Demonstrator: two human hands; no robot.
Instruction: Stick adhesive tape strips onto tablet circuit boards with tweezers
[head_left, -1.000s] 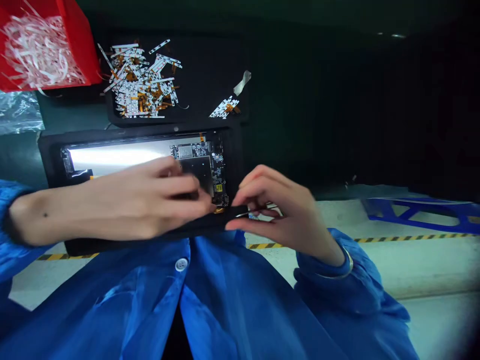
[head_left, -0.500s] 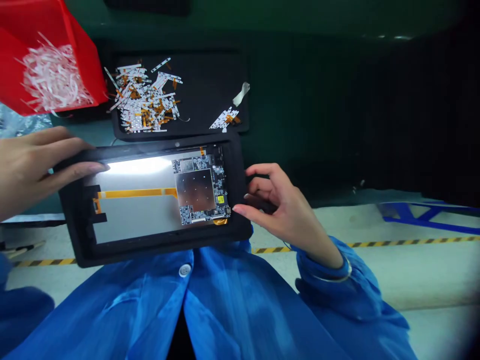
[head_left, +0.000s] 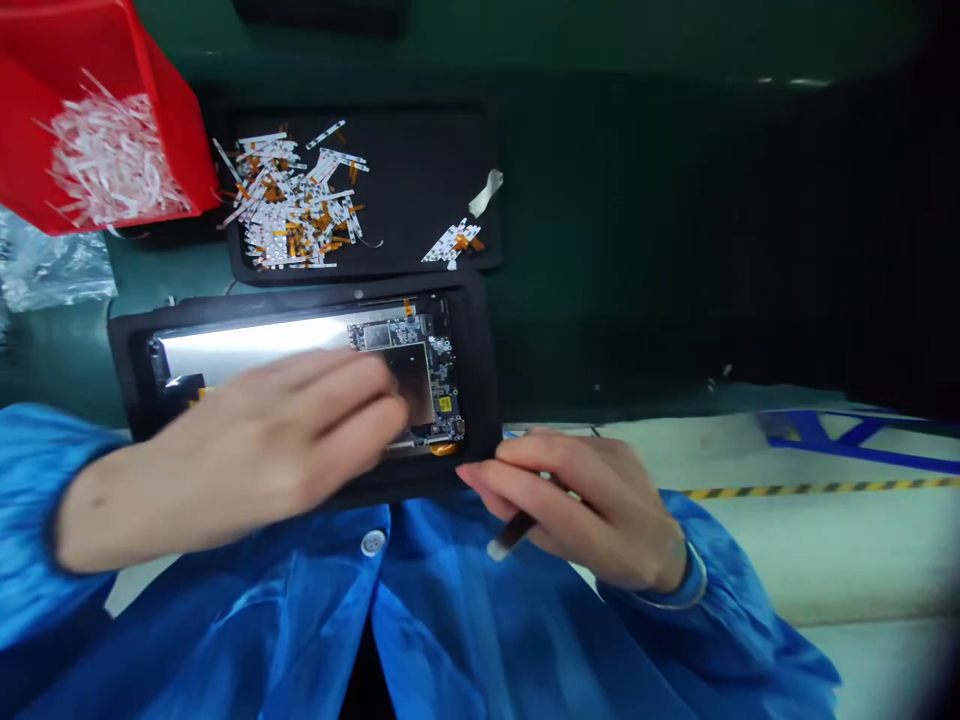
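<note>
An opened tablet (head_left: 255,335) lies in a black tray (head_left: 480,380), with its silvery back and green-black circuit board (head_left: 442,360) showing. Over the middle of it is my left hand (head_left: 300,430), smeared by motion, its fingers bent toward the board; whether they hold anything is hidden. My right hand (head_left: 585,500) is at the tray's lower right corner. Its fingers are closed round a slim dark tool (head_left: 514,533) with a pale end pointing down to the left. The kind of tool does not show.
Beyond the tablet, a second black tray (head_left: 412,130) holds a heap of white strips with orange tails (head_left: 292,205) and a smaller group (head_left: 454,242). A red bin (head_left: 176,130) with white shreds stands at the left above clear plastic (head_left: 56,265). The bench (head_left: 637,250) is dark green.
My left hand has left the tray's upper left edge and come over the tablet's middle. My right hand has moved down and now holds the slim dark tool. The tray has shifted slightly.
</note>
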